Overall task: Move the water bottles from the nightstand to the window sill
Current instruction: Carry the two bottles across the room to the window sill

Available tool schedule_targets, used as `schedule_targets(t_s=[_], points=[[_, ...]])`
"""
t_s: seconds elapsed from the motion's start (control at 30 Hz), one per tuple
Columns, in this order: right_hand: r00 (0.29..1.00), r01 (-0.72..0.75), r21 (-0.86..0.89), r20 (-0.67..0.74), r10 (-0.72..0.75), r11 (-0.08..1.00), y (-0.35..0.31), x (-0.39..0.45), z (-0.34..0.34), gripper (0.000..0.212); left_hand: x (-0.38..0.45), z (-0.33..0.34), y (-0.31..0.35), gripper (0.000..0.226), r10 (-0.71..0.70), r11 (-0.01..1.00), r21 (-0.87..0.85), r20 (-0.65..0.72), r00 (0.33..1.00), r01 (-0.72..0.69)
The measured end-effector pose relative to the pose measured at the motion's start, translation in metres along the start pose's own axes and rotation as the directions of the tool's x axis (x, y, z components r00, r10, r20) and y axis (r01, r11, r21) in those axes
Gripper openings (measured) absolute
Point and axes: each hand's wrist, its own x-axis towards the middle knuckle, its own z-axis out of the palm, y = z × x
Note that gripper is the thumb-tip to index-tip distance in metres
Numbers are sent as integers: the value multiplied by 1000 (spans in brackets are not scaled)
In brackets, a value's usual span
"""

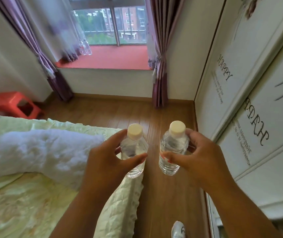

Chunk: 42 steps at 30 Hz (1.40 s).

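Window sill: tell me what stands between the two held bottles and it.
Nothing visible blocks the way. Bare wooden floor runs from the two clear white-capped plastic water bottles, one in the left hand and one in the right hand, to the red window sill. Bottles already there occupy only its left end.

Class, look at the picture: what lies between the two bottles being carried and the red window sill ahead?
In the head view, only bare wooden floor and the white wall below the window sill separate it from the held bottles.
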Motion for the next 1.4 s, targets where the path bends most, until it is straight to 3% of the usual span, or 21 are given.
schedule_targets(t_s=[0.3,0.77,0.97,1.2,1.4], points=[[992,108,16,68,-109,994,16,88,-31,84,49,43,10,70,-39,999,-34,-140,989,35],[996,-14,-35,89,17,999,58,174,-38,85,154,106,-28,71,-29,996,-89,-4,1000,29],[999,-43,-144,-9,43,989,53,246,-30,77,241,116,-58,71,35,994,-102,64,997,-29],[995,-7,-200,-95,-12,980,30,321,-4,79,329,103,-95,73,104,992,-74,35,994,-101],[999,-16,-158,-51,8,987,21,356,22,82,365,87,-125,74,85,995,-53,12,996,-84]])
